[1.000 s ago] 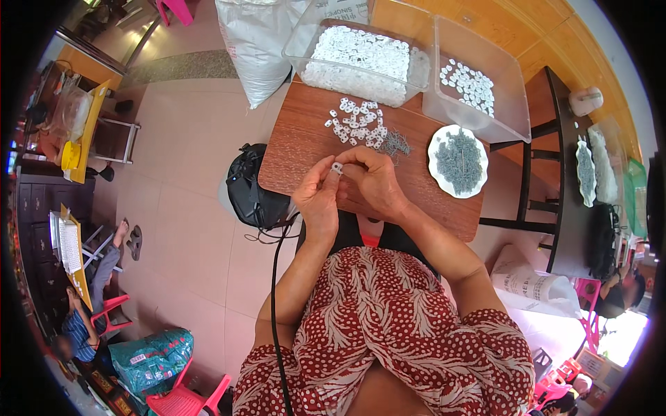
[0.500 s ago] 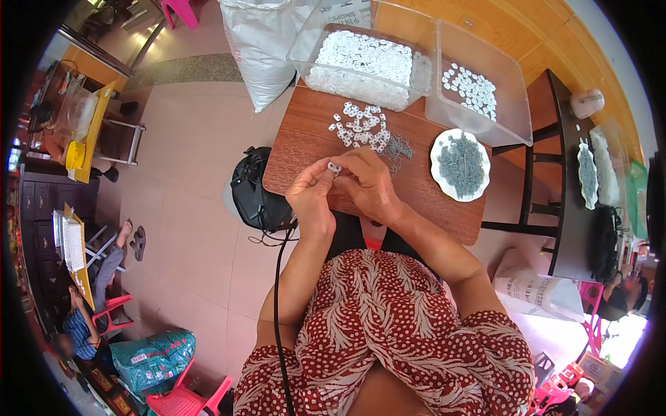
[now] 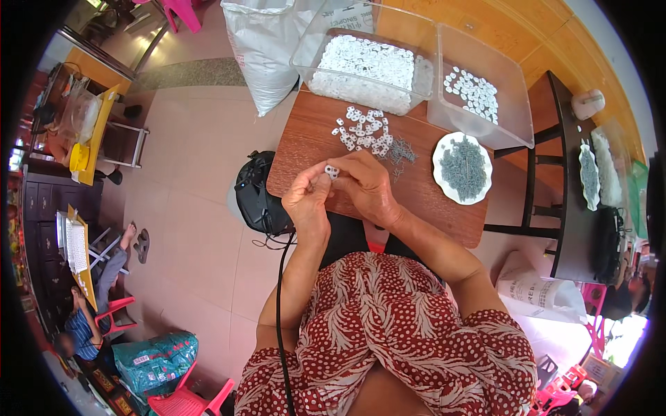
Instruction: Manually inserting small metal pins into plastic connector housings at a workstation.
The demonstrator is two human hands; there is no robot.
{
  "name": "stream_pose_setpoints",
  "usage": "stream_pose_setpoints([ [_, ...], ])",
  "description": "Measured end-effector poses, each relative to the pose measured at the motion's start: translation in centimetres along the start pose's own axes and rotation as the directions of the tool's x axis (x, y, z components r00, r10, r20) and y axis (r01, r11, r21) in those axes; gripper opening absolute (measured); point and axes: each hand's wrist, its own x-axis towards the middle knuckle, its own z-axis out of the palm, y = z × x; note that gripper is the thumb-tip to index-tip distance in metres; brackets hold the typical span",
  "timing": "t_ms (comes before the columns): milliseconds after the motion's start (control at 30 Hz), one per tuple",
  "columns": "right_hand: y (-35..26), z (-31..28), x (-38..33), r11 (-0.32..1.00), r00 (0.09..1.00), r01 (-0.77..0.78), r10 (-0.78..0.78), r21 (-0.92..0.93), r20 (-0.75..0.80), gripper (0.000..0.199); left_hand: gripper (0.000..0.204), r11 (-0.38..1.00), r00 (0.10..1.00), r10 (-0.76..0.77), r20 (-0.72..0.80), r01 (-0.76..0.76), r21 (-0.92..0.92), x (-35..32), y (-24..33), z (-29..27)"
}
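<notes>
My left hand (image 3: 305, 206) pinches a small white plastic piece (image 3: 331, 171) with dark holes between thumb and forefinger, over the near edge of the brown table (image 3: 295, 156). Close beside it, my right hand (image 3: 371, 186) has its fingers curled against the piece; whatever lies in them is hidden. Just beyond my hands is a loose pile of similar white pieces (image 3: 362, 130). Thin grey metal bits, perhaps screws or pins (image 3: 401, 150), lie scattered next to that pile. A scalloped white plate (image 3: 438, 166) to the right holds a heap of the same grey bits (image 3: 463, 173).
At the table's far side stand a clear tub (image 3: 305, 61) full of white pieces and another tub (image 3: 513, 104) with fewer. A white sack (image 3: 267, 62) and black bag (image 3: 260, 194) flank the left side. A dark side table (image 3: 576, 229) is right; another person (image 3: 87, 326) sits far left.
The white piece has turned a little in my fingers, showing its holes more fully. My hands stay together; the whole view has shifted slightly.
</notes>
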Motion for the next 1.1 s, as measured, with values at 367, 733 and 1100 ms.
stream_pose_setpoints([
  [367,-0.6,0.0,0.3,0.98,0.988,-0.151,0.149,0.127,0.03,0.026,0.022,0.999,0.997,0.033,0.066,-0.034,0.003,0.3,0.3,-0.4],
  [733,-2.4,0.9,0.0,0.983,0.993,-0.076,0.089,0.17,-0.074,0.031,0.024,0.979,0.979,0.204,0.025,-0.203,-0.031,-0.2,0.3,0.1],
  [1100,-2.0,1.2,0.3,0.978,0.968,0.207,-0.201,0.026,-0.147,0.028,0.024,0.956,0.956,0.292,-0.019,-0.292,0.025,-1.3,1.7,0.7],
])
